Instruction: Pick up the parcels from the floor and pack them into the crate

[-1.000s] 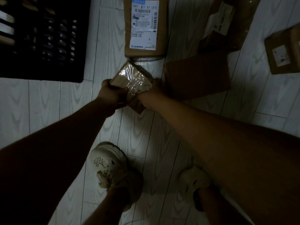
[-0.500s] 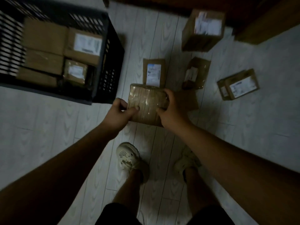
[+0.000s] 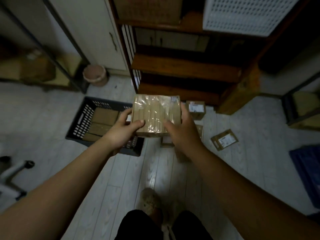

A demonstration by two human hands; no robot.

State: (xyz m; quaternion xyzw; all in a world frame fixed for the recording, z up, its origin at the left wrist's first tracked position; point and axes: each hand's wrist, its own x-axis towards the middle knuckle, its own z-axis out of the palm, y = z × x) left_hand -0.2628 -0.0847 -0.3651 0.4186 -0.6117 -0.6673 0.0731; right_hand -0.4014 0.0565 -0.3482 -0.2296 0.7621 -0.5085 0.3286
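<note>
While left hand (image 3: 124, 131), right hand (image 3: 183, 133) grip parcel (image 3: 155, 113), taped face up.

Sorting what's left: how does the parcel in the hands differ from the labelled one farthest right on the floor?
The held parcel is off the floor, gripped by the left hand and right hand; the floor parcel lies untouched. Glossy tape covers the held parcel's top; a white label marks the floor parcel's. Both are brown.

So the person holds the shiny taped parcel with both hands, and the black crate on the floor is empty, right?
Not empty. The head view shows the black crate already has brown parcels lying in it. The rest is right: the left hand and right hand both hold the taped parcel.
</note>
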